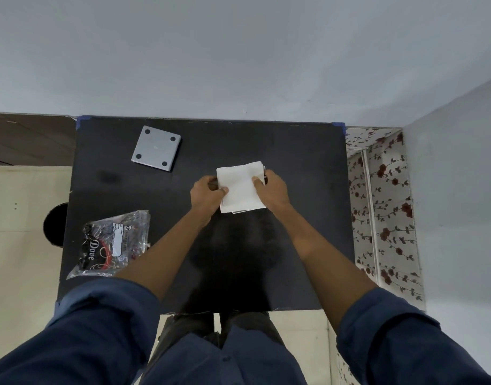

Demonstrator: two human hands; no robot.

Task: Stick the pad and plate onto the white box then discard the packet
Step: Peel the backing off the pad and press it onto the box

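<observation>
Table: a matt black rectangular top (294, 232) fills the middle of the frame, with blue tape on its two far corners.
White box: a flat, square-ish white piece (240, 188) with a soft, paper-like surface, at the centre of the frame just above the middle of the table. Its long axis runs from the lower edge up and slightly to the right, so the top corner leans right. Whether it rests on the table or is lifted off it cannot be told.
Left hand: the left hand (208, 194) grips the box's left edge, thumb on top and fingers curled under.
Right hand: the right hand (272, 188) pinches the right edge, thumb pressed on the white face, fingers wrapped behind.
Plate: a grey, smooth square plate (156, 148) with four dark round dots near its corners lies in the upper left of the table, turned slightly, well apart from the box.
Packet: a crinkled, clear plastic packet (111, 243) with black print reading "Dove" lies at the table's left edge, lower left, beside the left forearm.
Sleeves: dark blue cloth, rolled back above the forearms.
</observation>
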